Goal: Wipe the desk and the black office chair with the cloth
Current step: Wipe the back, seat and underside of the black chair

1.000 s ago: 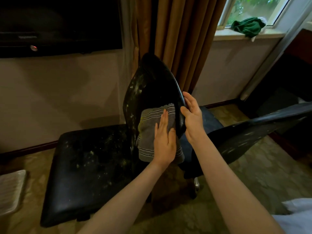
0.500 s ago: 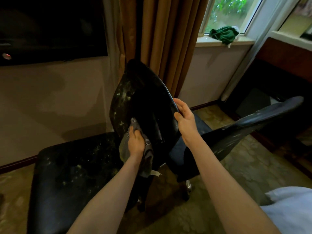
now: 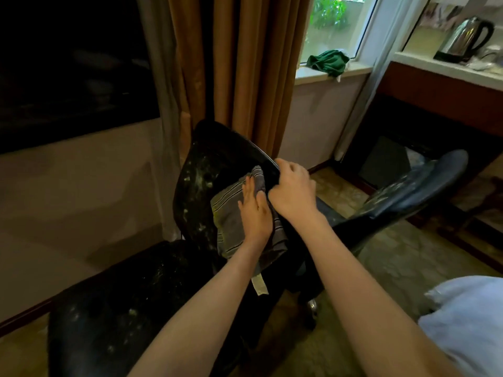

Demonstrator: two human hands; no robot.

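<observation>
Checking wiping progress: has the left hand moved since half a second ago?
Yes. The left hand slid the cloth across the backrest toward the edge the right hand grips.

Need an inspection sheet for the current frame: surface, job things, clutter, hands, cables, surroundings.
Surface: black chair's backrest and seat are both flecked with pale specks; desk at far right, top mostly out of view.
Job's things: striped grey cloth spread on the backrest, with a tag hanging from its lower edge.
Clutter: green rag on the windowsill; kettle on the desk.
Hands: left hand flat, pressing the cloth to the backrest; right hand grips the backrest's edge.
Cables: nothing seen.
Surroundings: brown curtain, dark screen on the wall, patterned carpet, another dark padded chair part at right.
</observation>
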